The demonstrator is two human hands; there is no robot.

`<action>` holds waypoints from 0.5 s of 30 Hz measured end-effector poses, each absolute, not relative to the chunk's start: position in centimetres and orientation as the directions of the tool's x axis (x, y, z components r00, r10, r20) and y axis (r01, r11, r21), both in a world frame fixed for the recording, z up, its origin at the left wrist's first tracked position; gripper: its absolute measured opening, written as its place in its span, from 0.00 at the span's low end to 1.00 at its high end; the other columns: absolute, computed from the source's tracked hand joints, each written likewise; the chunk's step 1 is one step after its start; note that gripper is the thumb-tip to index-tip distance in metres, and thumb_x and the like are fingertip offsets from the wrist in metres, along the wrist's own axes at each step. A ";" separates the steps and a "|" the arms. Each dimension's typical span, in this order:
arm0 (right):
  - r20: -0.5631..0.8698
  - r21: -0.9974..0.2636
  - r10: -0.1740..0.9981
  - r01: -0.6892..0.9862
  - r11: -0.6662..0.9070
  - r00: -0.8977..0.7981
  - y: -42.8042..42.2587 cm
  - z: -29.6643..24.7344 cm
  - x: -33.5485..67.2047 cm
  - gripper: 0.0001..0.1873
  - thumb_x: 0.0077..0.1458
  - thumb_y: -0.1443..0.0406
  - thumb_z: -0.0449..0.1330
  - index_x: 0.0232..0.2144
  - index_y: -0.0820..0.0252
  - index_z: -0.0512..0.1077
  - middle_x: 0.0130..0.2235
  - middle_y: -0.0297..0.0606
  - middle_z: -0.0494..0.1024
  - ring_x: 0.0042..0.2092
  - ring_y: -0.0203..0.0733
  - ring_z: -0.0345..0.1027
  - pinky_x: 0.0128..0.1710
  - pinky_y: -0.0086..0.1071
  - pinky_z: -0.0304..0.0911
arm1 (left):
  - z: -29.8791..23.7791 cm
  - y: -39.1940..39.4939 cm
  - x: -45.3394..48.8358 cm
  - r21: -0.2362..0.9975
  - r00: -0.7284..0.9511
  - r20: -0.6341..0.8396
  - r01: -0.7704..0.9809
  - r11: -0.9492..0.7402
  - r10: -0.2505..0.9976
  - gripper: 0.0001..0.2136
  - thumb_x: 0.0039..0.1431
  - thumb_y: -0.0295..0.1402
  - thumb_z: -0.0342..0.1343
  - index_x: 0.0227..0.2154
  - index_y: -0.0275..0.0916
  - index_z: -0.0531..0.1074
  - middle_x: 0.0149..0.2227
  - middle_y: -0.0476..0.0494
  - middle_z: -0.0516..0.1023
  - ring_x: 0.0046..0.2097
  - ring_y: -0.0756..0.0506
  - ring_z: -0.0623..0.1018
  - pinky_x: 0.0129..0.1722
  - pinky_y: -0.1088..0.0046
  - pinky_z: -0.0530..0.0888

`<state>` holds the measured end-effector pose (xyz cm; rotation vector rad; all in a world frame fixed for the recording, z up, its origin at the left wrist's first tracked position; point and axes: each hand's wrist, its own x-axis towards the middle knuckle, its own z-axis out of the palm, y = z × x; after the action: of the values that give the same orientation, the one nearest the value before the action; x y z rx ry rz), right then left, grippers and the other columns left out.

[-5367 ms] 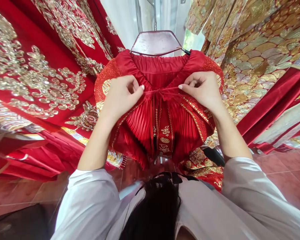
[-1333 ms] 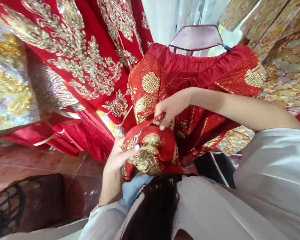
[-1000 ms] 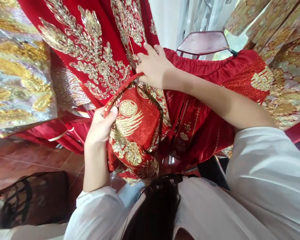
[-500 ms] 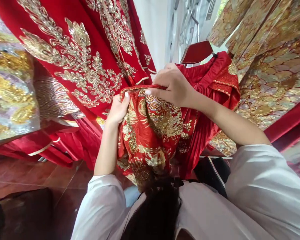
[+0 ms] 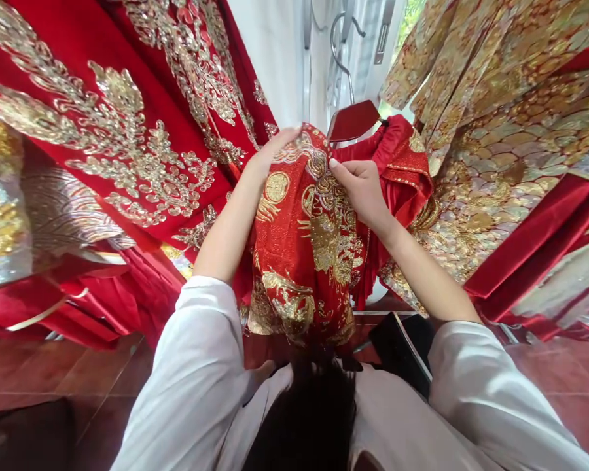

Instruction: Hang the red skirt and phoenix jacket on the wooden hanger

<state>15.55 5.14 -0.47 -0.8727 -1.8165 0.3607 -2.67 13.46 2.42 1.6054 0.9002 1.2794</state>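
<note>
A red garment (image 5: 289, 229) with gold and silver embroidery hangs from my two hands. My left hand (image 5: 275, 149) grips its top left edge, with the fingertips hidden behind the cloth. My right hand (image 5: 362, 190) pinches its right edge between thumb and fingers, just below a dark red hanger (image 5: 356, 122) with a metal hook. Behind the embroidered garment, a red pleated skirt (image 5: 405, 157) is on the hanger by its waistband. The garment covers part of the skirt and of the hanger's left side.
A red gown (image 5: 152, 157) with silver-gold beadwork hangs at the left. Gold scale-patterned garments (image 5: 500, 157) fill the right side. White door panels (image 5: 275, 52) stand behind. A black object (image 5: 407, 343) sits on the reddish floor (image 5: 103, 386).
The embroidered garment has been raised and spread toward the hanger. My left hand has moved up and right; my right hand has shifted down to the garment's right edge.
</note>
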 end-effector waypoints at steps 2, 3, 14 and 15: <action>0.708 -0.561 0.692 0.485 0.671 -0.138 5.2 -0.9 15.9 0.29 0.60 0.46 0.45 0.18 0.61 0.55 0.21 0.35 0.58 0.29 0.34 0.57 0.31 0.29 0.55 | 2.9 13.3 -1.7 0.942 0.257 0.293 0.089 -0.324 0.921 0.14 0.56 0.40 0.60 0.28 0.31 0.70 0.30 0.41 0.75 0.42 0.39 0.77 0.40 0.64 0.72; 0.741 -0.529 0.664 0.517 0.673 -0.106 5.2 -1.0 16.1 0.28 0.61 0.47 0.45 0.18 0.61 0.56 0.23 0.36 0.60 0.31 0.35 0.58 0.33 0.30 0.56 | 2.9 13.1 -1.4 0.938 0.268 0.286 0.116 -0.326 0.920 0.14 0.55 0.39 0.61 0.28 0.30 0.71 0.28 0.42 0.75 0.41 0.40 0.77 0.39 0.66 0.72; 0.838 -0.449 0.544 0.499 0.741 -0.054 7.8 -1.0 14.2 0.22 0.63 0.57 0.46 0.21 0.62 0.64 0.39 0.44 0.70 0.42 0.39 0.64 0.46 0.36 0.60 | 5.7 12.2 -0.9 0.807 0.127 0.550 0.172 -0.565 0.825 0.10 0.52 0.40 0.62 0.26 0.37 0.73 0.26 0.48 0.75 0.35 0.47 0.71 0.37 0.73 0.67; 0.845 -0.452 0.534 0.500 0.739 -0.026 7.5 -1.4 13.6 0.21 0.63 0.58 0.46 0.22 0.62 0.64 0.41 0.44 0.70 0.43 0.40 0.64 0.46 0.36 0.60 | 5.8 11.8 -0.7 0.785 0.123 0.567 0.221 -0.579 0.815 0.10 0.51 0.38 0.63 0.24 0.37 0.73 0.25 0.47 0.75 0.36 0.46 0.72 0.37 0.73 0.67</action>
<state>13.64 7.49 -1.35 -0.8385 -1.6618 0.0332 -0.72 11.80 5.84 1.8832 0.9977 1.4785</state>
